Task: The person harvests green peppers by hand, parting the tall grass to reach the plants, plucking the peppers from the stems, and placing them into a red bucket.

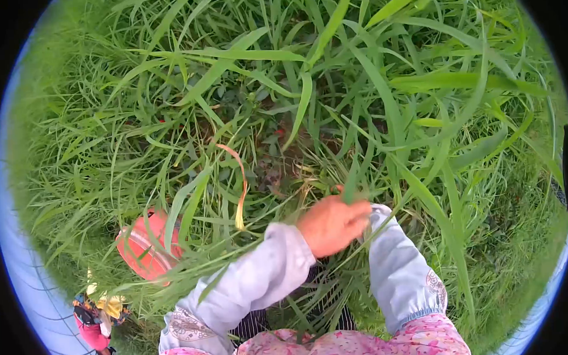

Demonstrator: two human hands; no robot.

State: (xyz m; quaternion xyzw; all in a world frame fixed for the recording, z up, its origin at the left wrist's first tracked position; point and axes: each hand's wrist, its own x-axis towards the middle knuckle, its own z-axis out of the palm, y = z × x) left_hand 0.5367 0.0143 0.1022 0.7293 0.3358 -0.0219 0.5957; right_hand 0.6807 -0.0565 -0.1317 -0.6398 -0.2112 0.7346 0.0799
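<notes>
My left hand [333, 226] reaches across in front of me, its fingers curled and slightly blurred by motion. Green grass blades [353, 182] rise at its fingers, and the hand looks closed on them. The right forearm in its pale sleeve [396, 267] comes up to meet it. My right hand is almost wholly hidden behind the left one, so its fingers cannot be made out. Just beyond the hands, dry stalks and brown soil [274, 171] show among the stems. A curved pinkish dry leaf [240, 185] with a yellow tip hangs to the left.
A red plastic container [146, 248] lies tilted in the grass to the left. Farther off at lower left is another person in pink clothing [92, 331]. Tall, dense grass [457, 121] surrounds me, with long blades arching overhead on the right.
</notes>
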